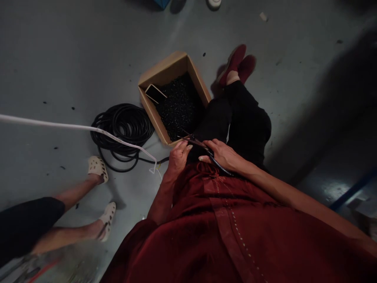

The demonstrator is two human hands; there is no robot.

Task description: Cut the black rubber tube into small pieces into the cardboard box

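Note:
My right hand (222,154) is closed around the handles of a pair of scissors (199,143), whose slightly parted blades point left, over the near edge of a cardboard box (160,124). Close to the blade tips is my left hand (178,157), fingers pinched together. A black hose (163,160) runs from a coil on the floor into my left hand; its end is hidden by the fingers. Many small black pieces (178,104) fill the bottom of the box. On them leans a flat black rectangle with pale edges (156,93), resembling a phone.
The black coil (122,131) lies left of the box. A white cord (118,138) stretches across from the left. Another person's feet in pale clogs (98,168) stand at lower left. My crossed legs and red shoes (235,65) are right of the box.

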